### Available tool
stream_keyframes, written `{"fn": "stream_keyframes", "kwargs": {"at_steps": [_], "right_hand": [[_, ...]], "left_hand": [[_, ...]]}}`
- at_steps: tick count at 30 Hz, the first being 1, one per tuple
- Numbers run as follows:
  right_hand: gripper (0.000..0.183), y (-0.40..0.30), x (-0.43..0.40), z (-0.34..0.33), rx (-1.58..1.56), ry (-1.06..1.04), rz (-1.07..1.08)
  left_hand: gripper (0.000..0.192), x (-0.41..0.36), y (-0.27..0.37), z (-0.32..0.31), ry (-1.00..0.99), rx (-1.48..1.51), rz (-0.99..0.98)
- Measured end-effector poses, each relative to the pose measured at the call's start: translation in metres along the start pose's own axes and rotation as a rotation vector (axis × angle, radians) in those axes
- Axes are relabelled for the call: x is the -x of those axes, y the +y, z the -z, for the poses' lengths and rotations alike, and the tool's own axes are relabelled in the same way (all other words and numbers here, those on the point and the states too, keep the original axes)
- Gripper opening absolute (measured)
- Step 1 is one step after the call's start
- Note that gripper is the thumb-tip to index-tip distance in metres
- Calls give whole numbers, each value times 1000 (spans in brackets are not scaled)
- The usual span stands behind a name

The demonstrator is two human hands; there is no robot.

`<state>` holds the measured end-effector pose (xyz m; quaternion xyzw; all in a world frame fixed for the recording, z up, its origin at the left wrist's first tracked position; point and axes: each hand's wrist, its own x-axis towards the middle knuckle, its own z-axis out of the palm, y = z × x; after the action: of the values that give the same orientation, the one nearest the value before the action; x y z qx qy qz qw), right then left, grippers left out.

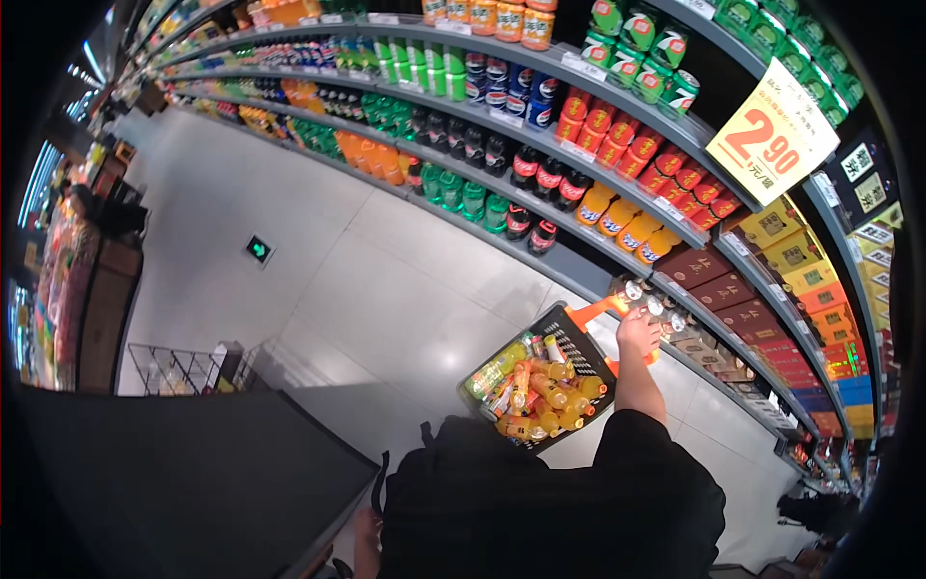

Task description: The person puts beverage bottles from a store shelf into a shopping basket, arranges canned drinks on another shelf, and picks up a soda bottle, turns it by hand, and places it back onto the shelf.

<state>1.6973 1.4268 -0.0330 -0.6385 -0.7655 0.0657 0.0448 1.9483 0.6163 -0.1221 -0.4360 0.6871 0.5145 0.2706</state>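
Note:
My right hand (639,331) is closed around the orange handle (595,313) of a black plastic shopping basket (577,353). Several bottles of orange drink (548,391) with orange caps lie jumbled in the basket. A yellow-green package (495,368) and some smaller colourful packs are among them. The basket appears low by the floor, in front of my dark clothing. Only a bit of my left hand or forearm (367,532) shows at the lower edge, beside my body; its fingers cannot be made out.
A long drinks shelf (463,163) curves along the right, with cola bottles (546,174), red cans (608,134) and boxed goods (723,286). A yellow price sign (774,134) juts out. A large dark surface (181,463) and a wire rack (173,369) stand left. Pale floor tiles (405,289) run between.

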Motion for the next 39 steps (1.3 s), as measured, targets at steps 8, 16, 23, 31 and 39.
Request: {"fn": "stream_keyframes", "kwargs": {"at_steps": [8, 16, 23, 31, 39], "right_hand": [[64, -41, 40, -28, -206, 473, -352], [47, -69, 0, -55, -1496, -55, -1004], [28, -67, -27, -61, -1443, 59, -1347], [23, -40, -51, -90, -1762, 475, -1248], [24, -46, -29, -83, -1283, 386, -1451]], "left_hand": [[15, -93, 234, 25, -376, -588, -146], [21, -226, 359, 14, -408, -89, 64], [15, -312, 538, 8, -568, -1007, -491], [26, -350, 766, -71, -536, -916, -236], [25, -381, 883, -227, -851, -1959, -1310]]}}
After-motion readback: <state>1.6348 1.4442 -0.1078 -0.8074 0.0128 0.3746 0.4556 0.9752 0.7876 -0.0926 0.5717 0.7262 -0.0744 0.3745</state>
